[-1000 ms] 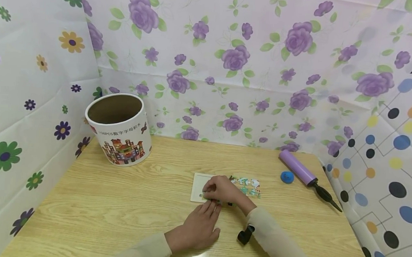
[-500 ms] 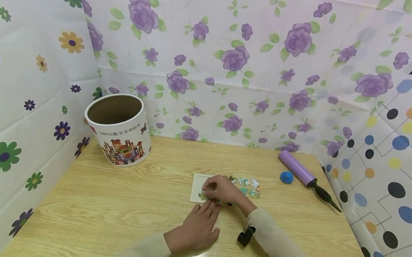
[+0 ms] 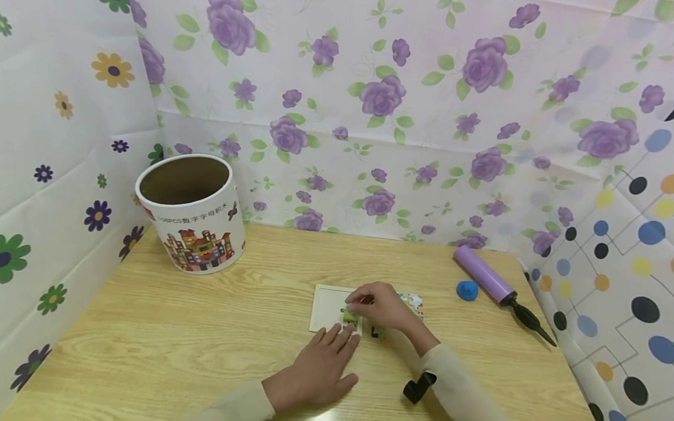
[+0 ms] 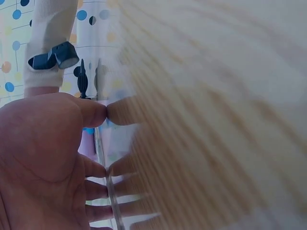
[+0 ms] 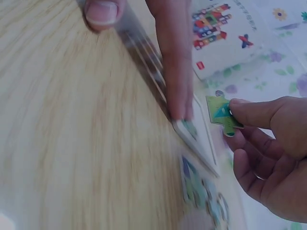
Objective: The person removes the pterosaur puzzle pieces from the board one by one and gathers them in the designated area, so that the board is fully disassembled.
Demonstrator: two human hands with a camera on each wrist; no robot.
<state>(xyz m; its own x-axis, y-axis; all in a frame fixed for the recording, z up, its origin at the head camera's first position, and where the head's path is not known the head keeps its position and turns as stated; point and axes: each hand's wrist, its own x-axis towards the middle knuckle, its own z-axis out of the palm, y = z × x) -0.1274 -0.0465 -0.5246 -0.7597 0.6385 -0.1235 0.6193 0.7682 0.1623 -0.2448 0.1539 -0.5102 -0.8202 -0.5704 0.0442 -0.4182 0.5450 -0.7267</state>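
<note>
My right hand (image 3: 388, 308) pinches a green jigsaw piece (image 5: 217, 111) between thumb and fingers, raised over a pale puzzle tray (image 3: 324, 301). The piece has rounded knobs and a teal mark. My left hand (image 3: 319, 368) lies palm down with straight fingers, their tips at the tray's near edge. Its palm faces the tabletop in the left wrist view. A dark green piece (image 3: 350, 323) sits in the tray's lower right part, just beyond those fingertips. Right of the tray lie several loose jigsaw pieces (image 3: 416, 303), partly hidden behind my right hand, and another dark piece (image 3: 378, 331).
A large white printed bucket (image 3: 203, 230) stands at the back left of the wooden table (image 3: 196, 330). On the right are a small blue object (image 3: 467, 290) and a purple hand pump (image 3: 485, 275) with a black nozzle. Patterned cloth walls (image 3: 330, 110) enclose the table.
My right hand has lifted and shifted right, uncovering more of the tray and the pinched green piece. The left hand has slid slightly left and spread its fingers.
</note>
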